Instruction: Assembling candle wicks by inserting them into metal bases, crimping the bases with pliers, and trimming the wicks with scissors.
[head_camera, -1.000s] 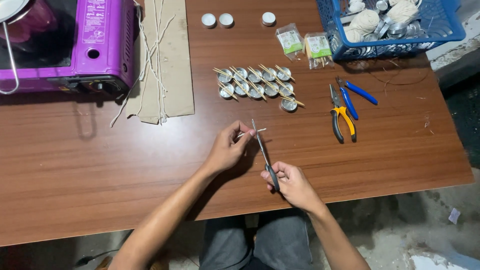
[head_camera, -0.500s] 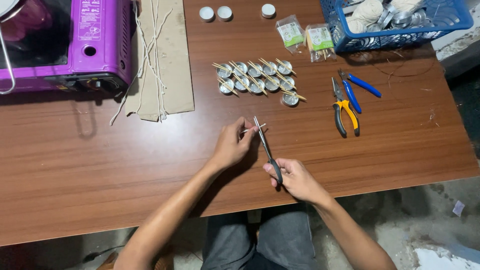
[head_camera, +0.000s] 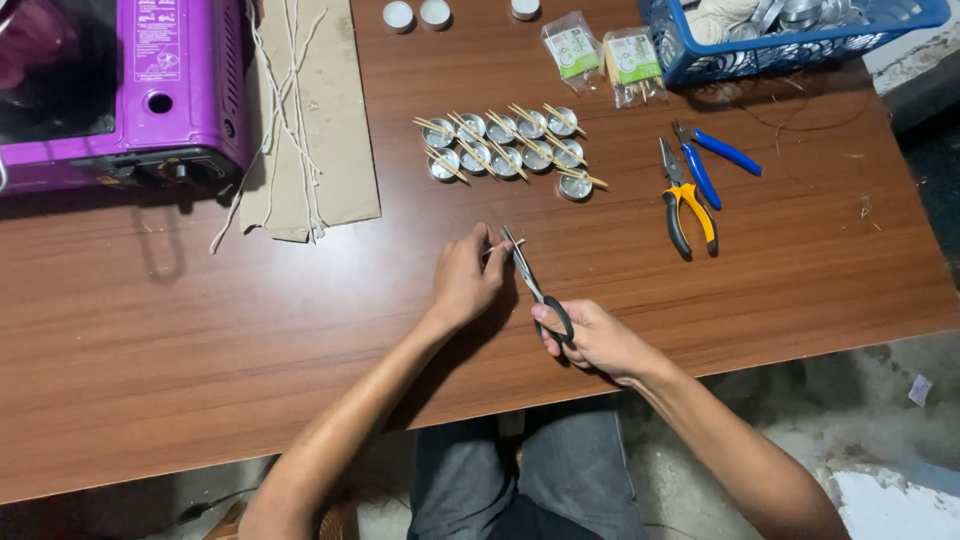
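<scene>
My left hand (head_camera: 467, 278) pinches a thin wooden stick (head_camera: 505, 246) just above the brown wooden table (head_camera: 200, 330). My right hand (head_camera: 592, 338) grips the black handles of a pair of scissors (head_camera: 535, 285), whose blades point up and left and meet the stick beside my left fingers. Beyond my hands lie two rows of small round metal cups (head_camera: 505, 145), each with thin sticks laid across it.
Yellow-handled pliers (head_camera: 688, 205) and blue-handled pliers (head_camera: 715, 160) lie to the right. A blue basket (head_camera: 700, 60) stands at the back right, two small packets (head_camera: 600, 50) beside it. A purple portable stove (head_camera: 130, 90) and cardboard with strings (head_camera: 305, 120) are at the left.
The view has shifted slightly. My hands keep the same hold on the stick and the scissors, with the blades staying at the stick.
</scene>
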